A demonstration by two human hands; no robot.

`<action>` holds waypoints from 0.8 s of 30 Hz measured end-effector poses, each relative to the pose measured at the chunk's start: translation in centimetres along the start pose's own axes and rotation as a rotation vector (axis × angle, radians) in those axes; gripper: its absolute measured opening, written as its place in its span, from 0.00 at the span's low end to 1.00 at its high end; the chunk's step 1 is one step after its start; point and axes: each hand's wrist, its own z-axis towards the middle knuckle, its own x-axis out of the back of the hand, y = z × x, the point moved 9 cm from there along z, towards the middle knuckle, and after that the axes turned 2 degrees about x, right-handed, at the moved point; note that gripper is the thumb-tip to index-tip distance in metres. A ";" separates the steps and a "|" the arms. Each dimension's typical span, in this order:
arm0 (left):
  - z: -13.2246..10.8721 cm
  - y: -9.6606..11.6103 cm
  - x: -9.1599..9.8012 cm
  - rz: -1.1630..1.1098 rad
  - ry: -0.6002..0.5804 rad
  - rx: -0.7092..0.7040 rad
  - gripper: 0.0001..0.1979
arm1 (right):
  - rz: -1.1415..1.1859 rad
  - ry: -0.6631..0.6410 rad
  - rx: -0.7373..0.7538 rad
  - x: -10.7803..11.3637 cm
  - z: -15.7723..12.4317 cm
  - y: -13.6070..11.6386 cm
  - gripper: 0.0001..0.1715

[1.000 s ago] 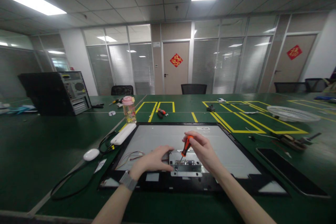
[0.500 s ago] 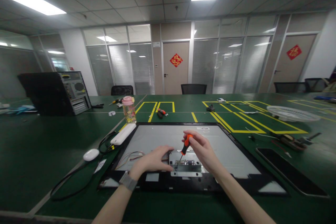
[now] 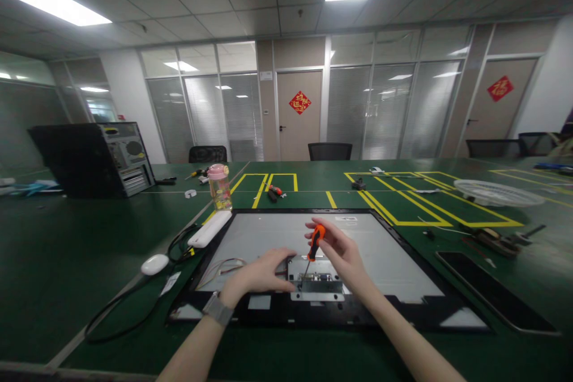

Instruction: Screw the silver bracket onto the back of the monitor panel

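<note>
An orange and black screwdriver (image 3: 316,242) leans slightly in the fingers of my right hand (image 3: 344,250), which is closed around its handle. Its shaft runs down to the left part of a silver metal bracket (image 3: 319,296); the exact spot of the tip is too small to make out. My left hand (image 3: 264,271) grips the bracket's left side, thumb at the lower part and fingers at the upper corner. The bracket sits on the back of a flat display panel (image 3: 264,230) with a black frame, lying on the green table. Thin wires (image 3: 219,271) lie left of the bracket.
A white power bank (image 3: 210,229), a black cable and a white mouse-like oval (image 3: 154,264) lie left of the panel. Beyond are a pink-lidded bottle (image 3: 219,186) and a computer case (image 3: 89,158). A dark phone-like slab (image 3: 495,292) lies to the right.
My right hand has tilted the screwdriver more upright, its handle shifting slightly left, and the fingers have loosened a little around it. My left hand keeps its place on the bracket.
</note>
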 end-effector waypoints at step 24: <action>-0.1 0.1 0.0 0.011 -0.010 0.010 0.38 | -0.322 0.099 0.165 0.7 -0.2 -1.1 0.15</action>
